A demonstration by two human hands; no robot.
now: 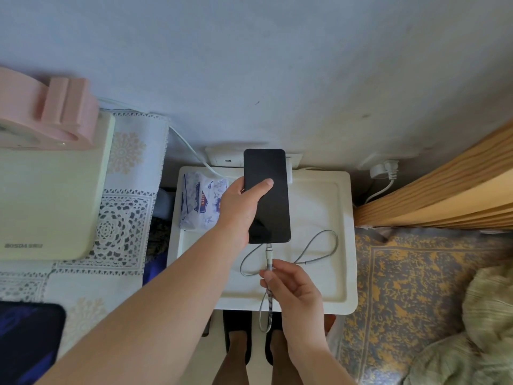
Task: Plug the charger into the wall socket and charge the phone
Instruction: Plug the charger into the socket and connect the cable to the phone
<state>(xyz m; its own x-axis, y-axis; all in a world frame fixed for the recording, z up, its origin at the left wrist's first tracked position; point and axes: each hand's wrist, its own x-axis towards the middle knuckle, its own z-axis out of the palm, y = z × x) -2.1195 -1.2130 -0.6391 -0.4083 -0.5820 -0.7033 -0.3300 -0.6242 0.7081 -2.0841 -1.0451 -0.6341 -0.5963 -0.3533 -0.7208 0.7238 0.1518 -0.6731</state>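
Above the white tabletop (342,232), the left hand (238,204) gripped one phone (268,201). The right hand (294,284) pinched one cable (316,245) at its plug.

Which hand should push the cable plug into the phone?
Right. The right hand already pinches the cable plug just below the phone bottom edge; the left hand holds the phone.
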